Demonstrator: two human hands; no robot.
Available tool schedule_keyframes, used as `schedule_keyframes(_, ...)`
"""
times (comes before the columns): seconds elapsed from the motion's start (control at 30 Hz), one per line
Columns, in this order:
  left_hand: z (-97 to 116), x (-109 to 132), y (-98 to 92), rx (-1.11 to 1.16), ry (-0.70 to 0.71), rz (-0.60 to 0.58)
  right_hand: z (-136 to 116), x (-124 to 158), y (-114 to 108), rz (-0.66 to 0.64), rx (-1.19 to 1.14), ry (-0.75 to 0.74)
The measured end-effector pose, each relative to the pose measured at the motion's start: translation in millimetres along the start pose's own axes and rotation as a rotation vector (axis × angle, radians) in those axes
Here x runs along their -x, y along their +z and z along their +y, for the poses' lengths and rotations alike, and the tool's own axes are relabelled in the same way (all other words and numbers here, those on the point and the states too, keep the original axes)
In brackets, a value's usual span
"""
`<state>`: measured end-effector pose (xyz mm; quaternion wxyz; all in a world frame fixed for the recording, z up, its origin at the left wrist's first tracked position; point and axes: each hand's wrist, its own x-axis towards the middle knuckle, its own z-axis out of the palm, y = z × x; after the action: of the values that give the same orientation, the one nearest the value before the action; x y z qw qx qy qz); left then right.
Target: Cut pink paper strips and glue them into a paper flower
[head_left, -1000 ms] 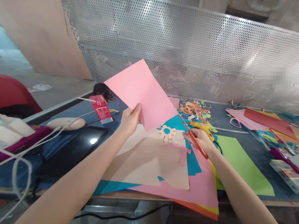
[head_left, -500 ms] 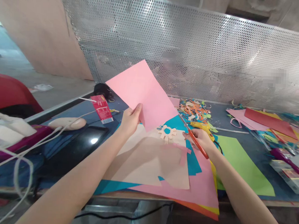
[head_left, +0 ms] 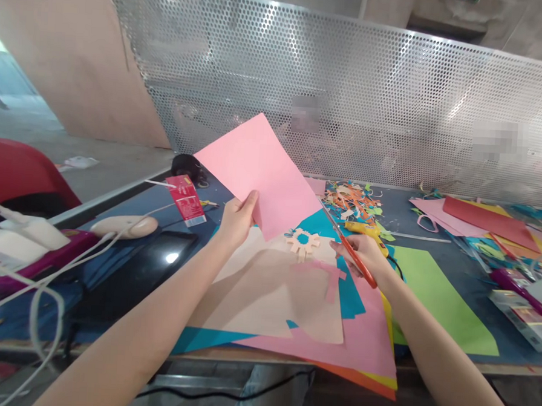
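Observation:
My left hand [head_left: 237,218] pinches the lower left edge of a pink paper sheet [head_left: 260,169] and holds it up, tilted, above the table. My right hand [head_left: 361,254] grips orange-handled scissors [head_left: 351,249], whose blades point up and left to the sheet's right edge. Below lie stacked coloured sheets [head_left: 293,301] with a small peach cog-shaped cut-out [head_left: 302,240] on top.
A yellow glue gun [head_left: 366,230] and a heap of paper scraps [head_left: 350,198] lie behind my right hand. A green sheet [head_left: 438,299] and more papers [head_left: 479,221] are at the right. A red carton [head_left: 185,200], a black tablet [head_left: 145,266] and white cables [head_left: 31,275] are left. A perforated metal screen [head_left: 349,98] backs the table.
Almost nothing differs. The pink sheet and both hands hold nearly the same pose; the view has shifted slightly.

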<state>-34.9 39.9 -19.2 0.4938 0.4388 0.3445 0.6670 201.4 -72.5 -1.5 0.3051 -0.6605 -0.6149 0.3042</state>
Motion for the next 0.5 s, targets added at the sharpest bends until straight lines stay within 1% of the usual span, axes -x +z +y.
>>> schedule_keyframes(0.1, 0.8, 1.4, 0.7, -0.004, -0.005, -0.013, 0.2, 0.1, 0.8, -0.006, -0.004, 0.012)
schedule_keyframes(0.3, 0.8, 4.0, 3.4, 0.012, -0.009, -0.025, 2.2, -0.1, 1.6, 0.003, -0.029, -0.021)
schedule_keyframes(0.5, 0.2, 4.5, 3.2, 0.004, 0.003, -0.022, 0.7, 1.1, 1.7, -0.003, -0.030, 0.010)
